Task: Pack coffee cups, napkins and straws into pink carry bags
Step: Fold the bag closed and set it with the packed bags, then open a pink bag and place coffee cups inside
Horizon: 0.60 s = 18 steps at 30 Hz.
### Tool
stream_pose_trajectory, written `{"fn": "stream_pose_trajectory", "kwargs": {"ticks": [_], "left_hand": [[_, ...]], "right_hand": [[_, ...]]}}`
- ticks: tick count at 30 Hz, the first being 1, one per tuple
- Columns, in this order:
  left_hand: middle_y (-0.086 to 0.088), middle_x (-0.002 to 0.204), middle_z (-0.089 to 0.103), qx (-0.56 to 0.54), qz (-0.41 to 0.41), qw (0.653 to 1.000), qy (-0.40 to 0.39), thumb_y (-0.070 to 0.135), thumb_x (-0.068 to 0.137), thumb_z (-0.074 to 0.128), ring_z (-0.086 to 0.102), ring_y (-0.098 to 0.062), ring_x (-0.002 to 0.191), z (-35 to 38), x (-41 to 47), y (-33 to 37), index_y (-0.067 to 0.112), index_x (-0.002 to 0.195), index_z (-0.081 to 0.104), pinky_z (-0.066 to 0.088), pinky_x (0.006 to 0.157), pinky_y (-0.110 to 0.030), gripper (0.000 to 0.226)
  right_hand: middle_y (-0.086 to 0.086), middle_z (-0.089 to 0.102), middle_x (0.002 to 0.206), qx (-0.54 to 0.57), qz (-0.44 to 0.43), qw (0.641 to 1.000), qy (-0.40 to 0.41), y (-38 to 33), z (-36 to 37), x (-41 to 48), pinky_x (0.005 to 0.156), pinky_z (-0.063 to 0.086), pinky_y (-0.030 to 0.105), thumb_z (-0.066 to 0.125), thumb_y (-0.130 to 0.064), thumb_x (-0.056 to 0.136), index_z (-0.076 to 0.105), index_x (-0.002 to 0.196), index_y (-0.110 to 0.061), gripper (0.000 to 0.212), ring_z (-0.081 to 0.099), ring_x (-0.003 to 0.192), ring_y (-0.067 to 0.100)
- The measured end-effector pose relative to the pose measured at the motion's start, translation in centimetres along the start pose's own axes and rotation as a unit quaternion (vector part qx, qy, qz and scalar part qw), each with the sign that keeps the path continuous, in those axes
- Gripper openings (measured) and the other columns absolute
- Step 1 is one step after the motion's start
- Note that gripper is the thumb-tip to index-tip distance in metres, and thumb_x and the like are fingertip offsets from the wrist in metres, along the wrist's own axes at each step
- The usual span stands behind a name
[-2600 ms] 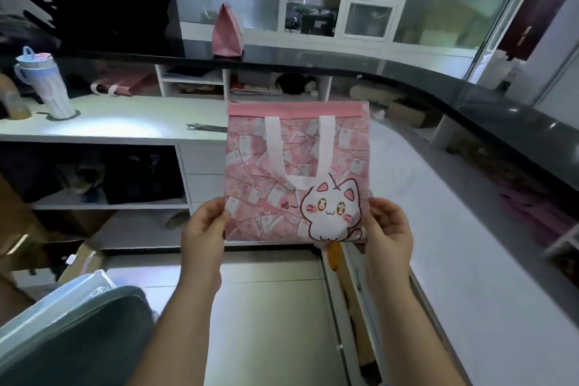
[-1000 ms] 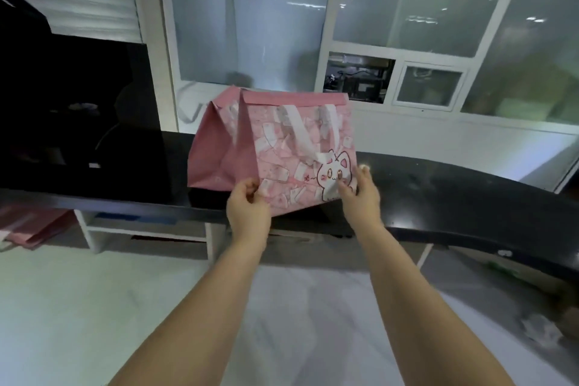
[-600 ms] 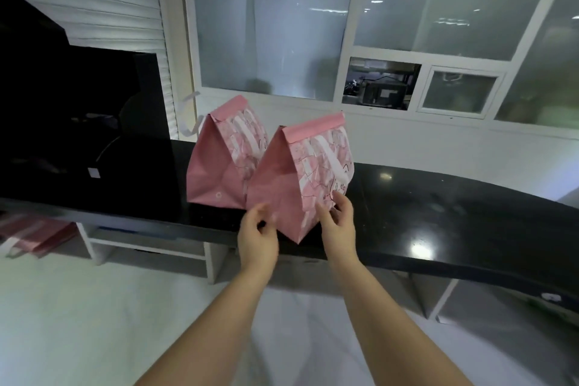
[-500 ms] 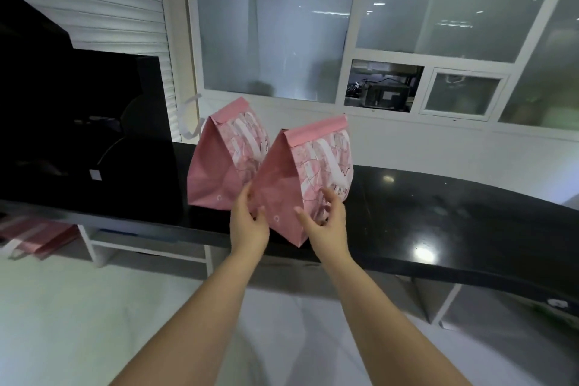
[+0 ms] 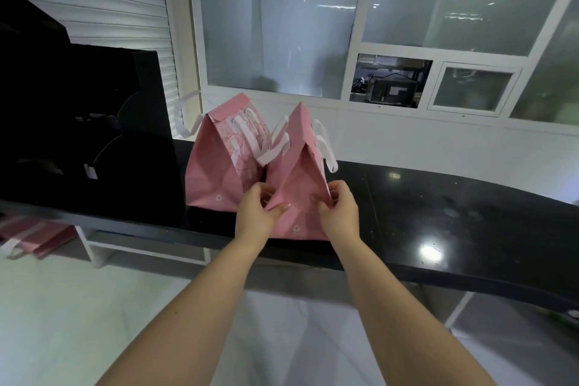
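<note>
Pinching nearer pink bag (image 5: 297,180): left hand (image 5: 255,214), right hand (image 5: 341,213)

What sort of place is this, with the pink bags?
Likely a café or takeaway shop's service area: a long black counter carries the near bag and the far bag, spare bags lie on the worktop below, and a glazed partition with a small hatch stands behind.

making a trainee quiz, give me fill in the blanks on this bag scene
The left hand and right hand both grip the nearer pink carry bag, which stands on the ____ of the other pink carry bag.
That other bag stands next to a tall ____ panel.
In all, ____ bags stand upright on the glossy black counter.
Their strap handles are ____.
Missing: right; black; two; white.
</note>
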State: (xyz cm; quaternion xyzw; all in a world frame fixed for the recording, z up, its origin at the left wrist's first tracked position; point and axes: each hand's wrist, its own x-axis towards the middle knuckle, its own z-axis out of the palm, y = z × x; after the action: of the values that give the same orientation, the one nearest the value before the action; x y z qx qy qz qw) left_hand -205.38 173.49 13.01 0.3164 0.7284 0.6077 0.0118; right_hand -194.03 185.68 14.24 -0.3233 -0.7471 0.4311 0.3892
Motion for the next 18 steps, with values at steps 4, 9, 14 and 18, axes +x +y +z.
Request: {"fn": "stream_pose_trajectory", "kwargs": {"ticks": [4,9,14,18], "left_hand": [[0.011,0.081,0.064,0.055,0.001,0.998,0.037,0.021,0.078,0.08,0.06,-0.003,0.075,-0.5,-2.4,-2.8,0.024,0.086,0.061,0.048,0.066,-0.023,0.021],[0.012,0.08,0.066,0.095,-0.013,0.992,0.077,0.023,0.084,0.074,0.062,-0.006,0.074,-1.1,-3.6,-4.1,0.023,0.084,0.067,0.05,0.065,-0.026,0.007],[0.008,0.085,0.071,0.153,-0.076,0.978,0.121,0.024,0.085,0.07,0.062,-0.012,0.074,-1.9,-0.3,-2.3,0.022,0.088,0.072,0.044,0.06,-0.026,0.004],[0.006,0.083,0.07,0.174,-0.124,0.97,0.112,0.023,0.086,0.07,0.062,-0.016,0.074,-2.7,0.3,-2.2,0.023,0.083,0.068,0.04,0.057,-0.025,0.004]], "right_hand": [[-0.006,0.059,0.077,-0.037,0.033,0.999,-0.015,3.2,-0.6,-1.9,0.057,0.044,0.02,0.065,-0.016,0.088,0.052,0.077,-0.029,0.021,0.056,0.07,0.012],[-0.008,0.058,0.075,-0.079,0.032,0.996,-0.012,4.0,-0.6,-2.5,0.055,0.039,0.019,0.069,-0.016,0.086,0.051,0.075,-0.026,0.023,0.055,0.068,0.008],[-0.007,0.06,0.081,-0.089,0.05,0.994,-0.023,2.1,1.2,-1.0,0.056,0.042,0.021,0.063,-0.014,0.09,0.052,0.079,-0.025,0.019,0.057,0.073,0.009],[-0.006,0.061,0.088,-0.102,0.055,0.992,-0.041,1.6,2.0,-0.9,0.062,0.045,0.022,0.065,-0.016,0.089,0.055,0.087,-0.023,0.013,0.059,0.078,0.01]]}}
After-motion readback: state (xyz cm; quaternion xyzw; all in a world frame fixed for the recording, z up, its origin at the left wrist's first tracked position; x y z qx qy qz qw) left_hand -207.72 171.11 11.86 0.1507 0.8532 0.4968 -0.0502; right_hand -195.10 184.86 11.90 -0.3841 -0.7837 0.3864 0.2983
